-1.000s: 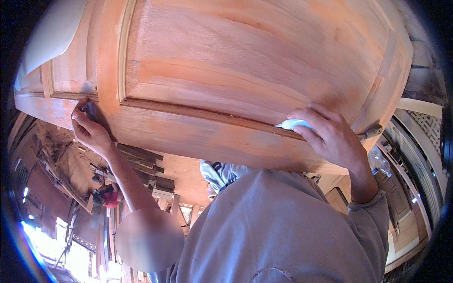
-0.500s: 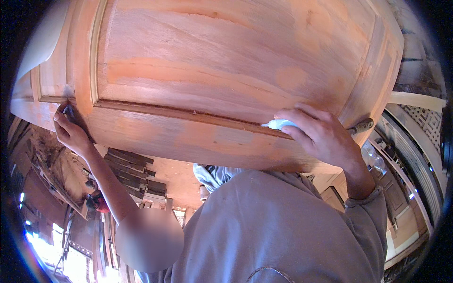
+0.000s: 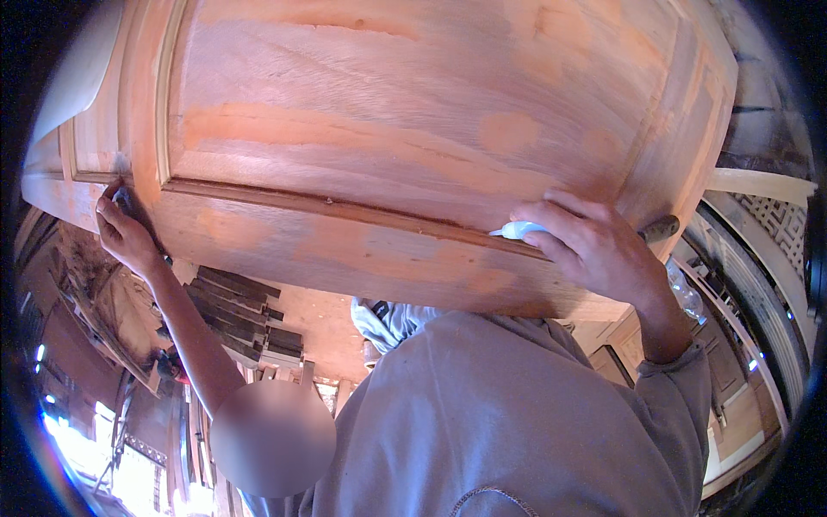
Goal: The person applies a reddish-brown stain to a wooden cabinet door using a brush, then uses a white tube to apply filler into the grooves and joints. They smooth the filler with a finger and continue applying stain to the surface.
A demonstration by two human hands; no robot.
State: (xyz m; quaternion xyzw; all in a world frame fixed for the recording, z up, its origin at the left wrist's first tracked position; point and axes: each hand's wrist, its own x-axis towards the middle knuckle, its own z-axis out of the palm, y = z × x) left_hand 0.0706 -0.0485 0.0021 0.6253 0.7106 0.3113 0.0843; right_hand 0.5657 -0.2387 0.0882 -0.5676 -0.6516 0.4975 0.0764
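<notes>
A large wooden door panel (image 3: pixel 413 129) with patches of orange-brown filler fills the upper view. My left hand (image 3: pixel 127 234) is at the left corner of its raised moulding (image 3: pixel 345 209), pressing a small dark thing (image 3: pixel 121 200) against the wood; what it is cannot be told. Further right, my right hand (image 3: pixel 594 250) rests on the lower rail. Its fingers are closed on a small pale blue object (image 3: pixel 515 230) touching the moulding. A dark brown handle (image 3: pixel 662 228) sticks out behind that hand.
Stacked dark wood pieces (image 3: pixel 241 314) lie on the floor below the door. A folded cloth (image 3: pixel 383 319) lies near my grey shirt. Wooden frames and rails (image 3: pixel 741 345) stand at the right, and a pale plank (image 3: pixel 758 183) juts out there.
The door has slid a little to the left in the view. My left hand stays at the moulding corner, and my right hand keeps the pale blue object on the lower moulding.
</notes>
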